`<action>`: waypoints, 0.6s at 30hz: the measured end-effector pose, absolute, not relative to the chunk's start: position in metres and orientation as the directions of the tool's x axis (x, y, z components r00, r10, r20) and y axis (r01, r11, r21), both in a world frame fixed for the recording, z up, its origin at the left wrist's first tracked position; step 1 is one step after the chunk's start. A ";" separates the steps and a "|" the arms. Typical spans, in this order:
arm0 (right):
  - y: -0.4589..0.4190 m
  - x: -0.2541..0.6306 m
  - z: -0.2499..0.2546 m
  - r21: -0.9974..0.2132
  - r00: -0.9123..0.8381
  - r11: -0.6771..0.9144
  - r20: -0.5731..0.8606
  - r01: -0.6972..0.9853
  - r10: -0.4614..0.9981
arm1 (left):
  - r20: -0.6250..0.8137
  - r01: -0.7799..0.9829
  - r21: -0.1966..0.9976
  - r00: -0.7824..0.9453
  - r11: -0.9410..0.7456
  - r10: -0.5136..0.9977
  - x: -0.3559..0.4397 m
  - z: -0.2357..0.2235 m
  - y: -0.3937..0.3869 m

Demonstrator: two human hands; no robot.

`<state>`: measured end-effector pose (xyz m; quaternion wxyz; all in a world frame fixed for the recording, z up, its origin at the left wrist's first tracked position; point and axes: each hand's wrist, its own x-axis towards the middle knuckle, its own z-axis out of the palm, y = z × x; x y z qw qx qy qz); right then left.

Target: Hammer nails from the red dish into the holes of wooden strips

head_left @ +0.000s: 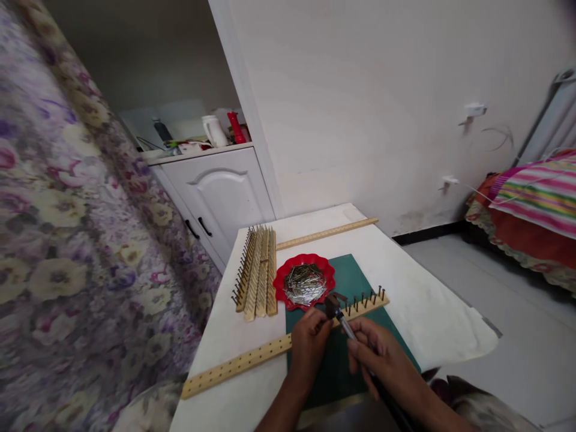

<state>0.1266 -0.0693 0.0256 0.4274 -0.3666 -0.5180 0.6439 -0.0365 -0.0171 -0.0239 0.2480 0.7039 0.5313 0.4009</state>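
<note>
My right hand (375, 351) is wrapped round the handle of a hammer (345, 327). The hammer's dark head is over a wooden strip (243, 363) with rows of small holes, which lies slantwise across a green mat (330, 381). My left hand (309, 339) rests on this strip just left of the hammer head, its fingertips pinched together; what they hold is hidden. Several dark nails (364, 299) stand upright in the strip's right end. Just beyond my left hand, a red scalloped bowl (279, 279) holds a heap of loose nails (308, 283), silver and brownish.
Several strips full of upright nails (258, 273) lie side by side at the table's left. Another wooden strip (328, 233) lies along the far side of the white table (432, 306). A flowered curtain (90, 240) hangs at left, by a white cabinet (225, 198).
</note>
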 end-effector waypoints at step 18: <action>-0.072 0.145 0.033 -0.970 -0.213 -0.033 0.020 -0.241 0.977 | 0.339 0.761 0.540 0.196 -0.360 0.920 -0.074 -0.023 -0.034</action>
